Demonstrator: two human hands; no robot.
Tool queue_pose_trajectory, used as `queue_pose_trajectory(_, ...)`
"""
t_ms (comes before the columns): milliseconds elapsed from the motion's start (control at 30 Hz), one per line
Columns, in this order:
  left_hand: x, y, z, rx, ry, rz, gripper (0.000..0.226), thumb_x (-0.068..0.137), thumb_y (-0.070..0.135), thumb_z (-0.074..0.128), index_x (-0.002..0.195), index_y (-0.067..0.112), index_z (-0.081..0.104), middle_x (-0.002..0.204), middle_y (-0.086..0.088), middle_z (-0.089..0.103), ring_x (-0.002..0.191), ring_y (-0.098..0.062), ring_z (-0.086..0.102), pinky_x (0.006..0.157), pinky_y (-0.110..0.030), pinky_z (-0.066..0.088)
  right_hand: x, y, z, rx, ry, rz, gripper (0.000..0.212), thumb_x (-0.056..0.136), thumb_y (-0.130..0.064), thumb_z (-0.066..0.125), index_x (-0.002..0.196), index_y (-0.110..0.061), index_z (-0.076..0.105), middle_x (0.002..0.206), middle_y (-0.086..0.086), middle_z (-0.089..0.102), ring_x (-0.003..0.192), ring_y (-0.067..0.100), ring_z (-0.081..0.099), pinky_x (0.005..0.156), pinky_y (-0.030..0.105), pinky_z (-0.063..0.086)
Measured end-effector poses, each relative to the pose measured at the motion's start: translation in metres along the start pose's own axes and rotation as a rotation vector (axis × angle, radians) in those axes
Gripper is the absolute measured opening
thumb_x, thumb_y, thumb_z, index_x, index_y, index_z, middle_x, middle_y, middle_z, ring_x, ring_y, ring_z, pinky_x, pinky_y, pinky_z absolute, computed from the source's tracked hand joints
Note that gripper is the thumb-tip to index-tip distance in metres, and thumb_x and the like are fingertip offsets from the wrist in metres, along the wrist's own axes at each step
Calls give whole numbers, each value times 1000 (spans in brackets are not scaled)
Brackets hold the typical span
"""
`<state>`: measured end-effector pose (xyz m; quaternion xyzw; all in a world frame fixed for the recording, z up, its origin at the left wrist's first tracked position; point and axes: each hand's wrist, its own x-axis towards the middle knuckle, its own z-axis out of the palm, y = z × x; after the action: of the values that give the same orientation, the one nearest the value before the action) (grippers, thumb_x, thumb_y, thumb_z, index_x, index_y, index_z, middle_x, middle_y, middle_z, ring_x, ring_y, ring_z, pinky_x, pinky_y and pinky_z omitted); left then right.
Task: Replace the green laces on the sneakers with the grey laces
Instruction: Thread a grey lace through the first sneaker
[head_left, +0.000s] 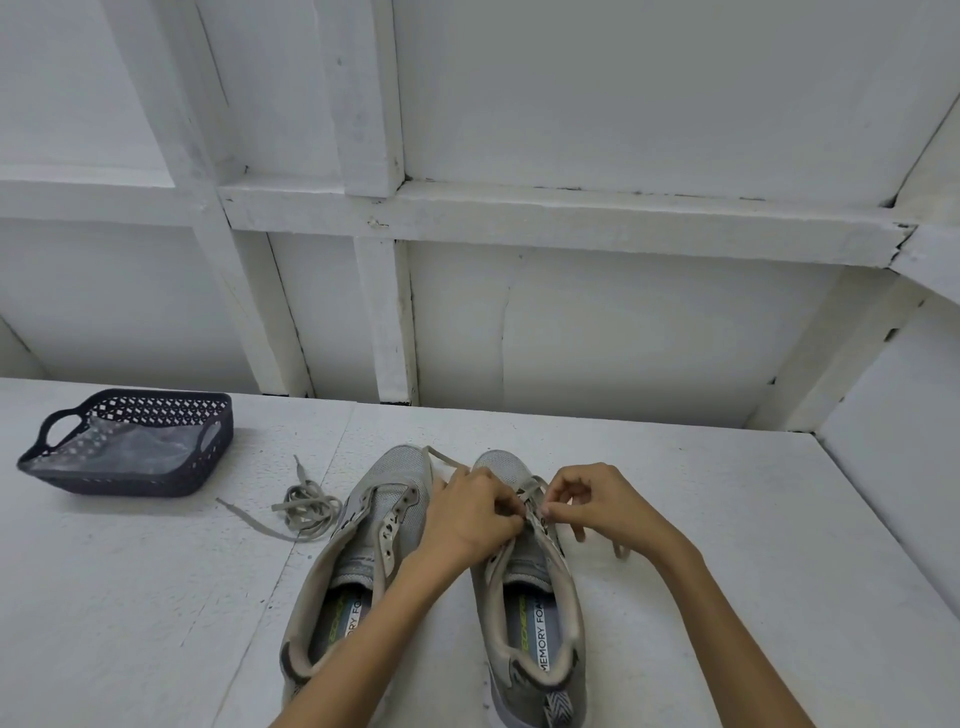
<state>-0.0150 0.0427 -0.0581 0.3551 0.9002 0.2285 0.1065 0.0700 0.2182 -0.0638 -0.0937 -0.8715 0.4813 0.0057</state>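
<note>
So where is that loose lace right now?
In the head view, the loose lace lies bunched on the table, left of the unlaced sneaker, between it and the dark basket.

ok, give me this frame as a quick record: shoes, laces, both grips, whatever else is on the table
table: white
left sneaker: unlaced, eyelets bare, toe pointing away
right sneaker: partly laced near the toe
threaded lace: greyish, one end trails between the toes, one to the shoe's right
left grip: hand, pinches the threaded lace at the right sneaker's eyelets
right grip: hand, pinches the same lace from the other side
loose lace: greyish bundle, left of the left sneaker
basket: dark, far left, holds clear plastic
</note>
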Motion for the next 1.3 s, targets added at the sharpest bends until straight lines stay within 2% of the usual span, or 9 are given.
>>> queue_pose_trajectory(233, -1, 0, 5, -55, 54, -26, 17, 81, 40, 65, 95, 35, 74, 104, 9, 63, 109, -15, 51, 88, -33, 29, 1, -7, -4, -60, -72, 11, 3, 84, -8, 71, 82, -9, 74, 64, -4, 69, 51, 9, 56, 47, 10, 38)
queue_pose_trajectory(333, -3, 0, 6, -76, 80, -20, 17, 81, 39, 66, 95, 35, 74, 101, 9, 64, 106, -16, 53, 86, -32, 32, 4, -11, -5, -123, -88, 10, 6, 83, -6, 70, 78, -10, 73, 58, -8, 65, 50, 8, 56, 49, 11, 39)
queue_pose_trajectory(433, -5, 0, 7, -108, 110, -9, 16, 80, 39, 67, 93, 34, 76, 99, 9, 66, 101, -15, 56, 84, -32, 36, 9, -16, -8, -209, -113, 11, 10, 80, -5, 69, 75, -12, 73, 59, -7, 65, 49, 7, 56, 53, 18, 45)
queue_pose_trajectory(533, -6, 0, 8, -131, 116, -4, 16, 80, 39, 68, 92, 34, 76, 98, 9, 66, 97, -15, 57, 86, -34, 39, 12, -19, -10, -260, -143, 41, 9, 80, -4, 68, 76, -10, 72, 56, -8, 63, 48, 7, 57, 48, 21, 44)
queue_pose_trajectory(667, -5, 0, 9, -161, 120, -9, 15, 79, 38, 70, 91, 32, 77, 97, 9, 68, 93, -14, 59, 88, -35, 42, 10, -18, -8, -227, -147, 57, 6, 82, -3, 66, 80, -5, 72, 61, -1, 64, 49, 9, 56, 45, 19, 43)
queue_pose_trajectory(867, -5, -1, 12, -181, 110, -27, 15, 78, 40, 71, 90, 34, 76, 95, 12, 65, 90, -11, 58, 86, -36, 45, 8, -9, -6, -127, -108, 81, 6, 84, -2, 66, 81, -4, 72, 54, -5, 62, 48, 10, 55, 45, 21, 44)
queue_pose_trajectory(1000, -5, -2, 13, -194, 116, -33, 14, 77, 39, 71, 89, 34, 77, 85, 16, 58, 85, -9, 58, 83, -34, 45, 3, -5, -5, -51, -97, 77, 4, 84, -5, 68, 83, -6, 72, 58, -3, 64, 51, 13, 56, 47, 23, 44)
queue_pose_trajectory(1133, -4, -3, 15, -201, 123, -29, 13, 76, 39, 72, 88, 34, 77, 83, 17, 57, 78, -6, 52, 81, -33, 45, 4, -9, -3, -78, -83, 72, 6, 84, -4, 67, 81, -8, 72, 55, -6, 63, 48, 10, 54, 46, 22, 44)
queue_pose_trajectory(1300, -5, -3, 16, -205, 131, -39, 13, 74, 39, 72, 85, 33, 76, 80, 16, 56, 82, -10, 57, 83, -36, 46, 8, -14, 1, -117, -101, 47, 11, 84, -3, 66, 76, -10, 70, 53, -7, 62, 45, 7, 53, 48, 22, 45)
